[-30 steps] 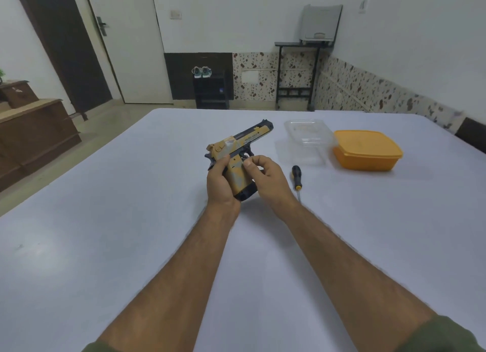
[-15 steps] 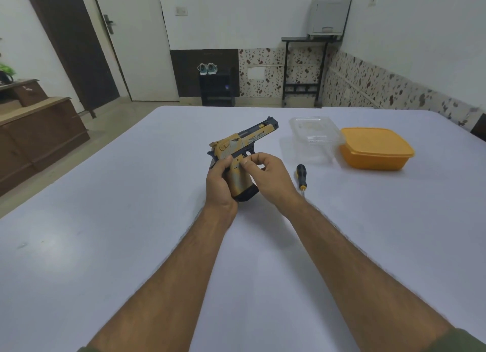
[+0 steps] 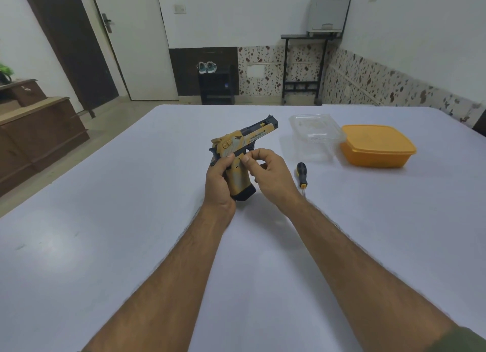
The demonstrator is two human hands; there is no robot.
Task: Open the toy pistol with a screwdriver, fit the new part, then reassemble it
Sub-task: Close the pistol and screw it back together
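On the white table the left hand grips the pistol upright, right hand fingers pinched at its trigger, so it looks unopened; next, pick up the screwdriver nearby.

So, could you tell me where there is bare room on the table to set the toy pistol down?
The table is bare along its whole left side, left of the left hand gripping the toy pistol, and near the person, between the forearms. It is crowded to the right: the screwdriver lies beside the right hand, with the clear container and orange box beyond.
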